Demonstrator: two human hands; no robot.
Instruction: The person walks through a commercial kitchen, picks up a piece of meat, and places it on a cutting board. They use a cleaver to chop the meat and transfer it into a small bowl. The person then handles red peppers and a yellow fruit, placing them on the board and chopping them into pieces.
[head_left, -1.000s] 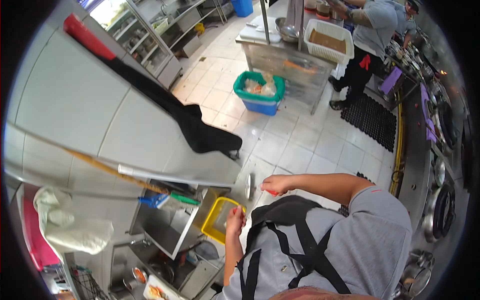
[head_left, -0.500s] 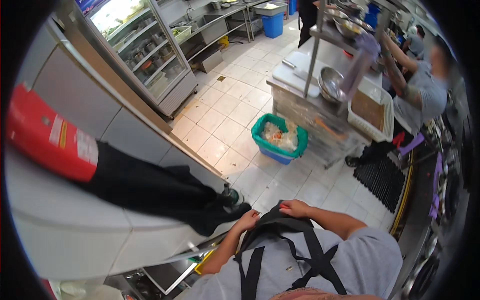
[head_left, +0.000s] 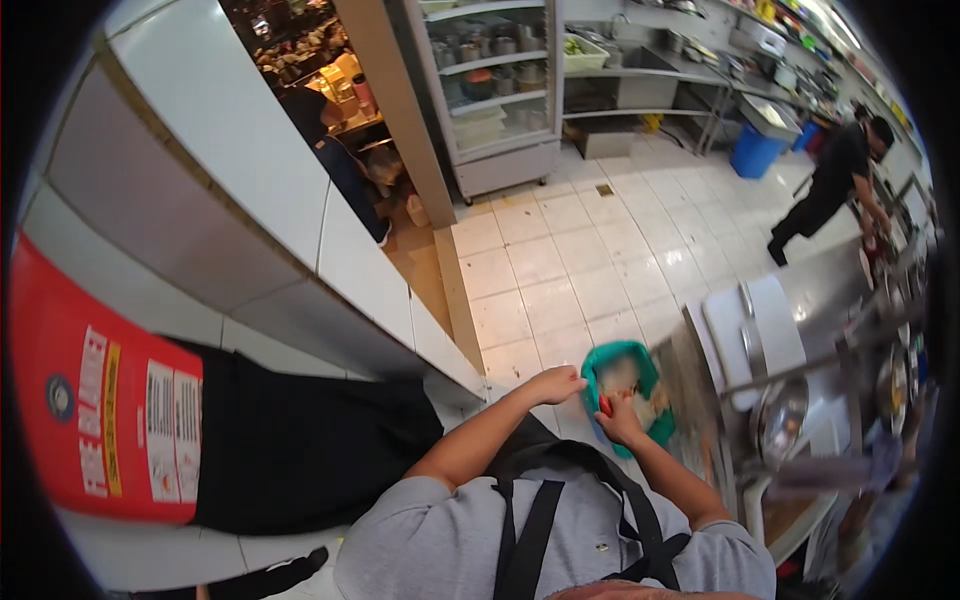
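My left hand [head_left: 558,385] is closed, held out beside the near left rim of a bin with a green liner [head_left: 590,380]. What its fingers hold, if anything, is too small to make out. My right hand [head_left: 624,422] overlaps the bin in the view, its fingers closed on a small red object [head_left: 604,404] whose kind I cannot tell. Pale scraps [head_left: 640,385] lie in the liner. Below my hands hangs the black apron [head_left: 540,440] that I wear.
A steel worktable [head_left: 820,290] with white cutting boards [head_left: 770,320] and a metal bowl [head_left: 780,415] stands right. On the left, a red pouch [head_left: 120,400] and black cloth [head_left: 310,440] hang on the tiled wall. Ahead stand a glass-door fridge [head_left: 500,180] and a person in black [head_left: 835,180].
My view has swung left, bringing the doorway into sight. Both hands have moved from the apron's edge out toward the bin. The red object stays in my right hand.
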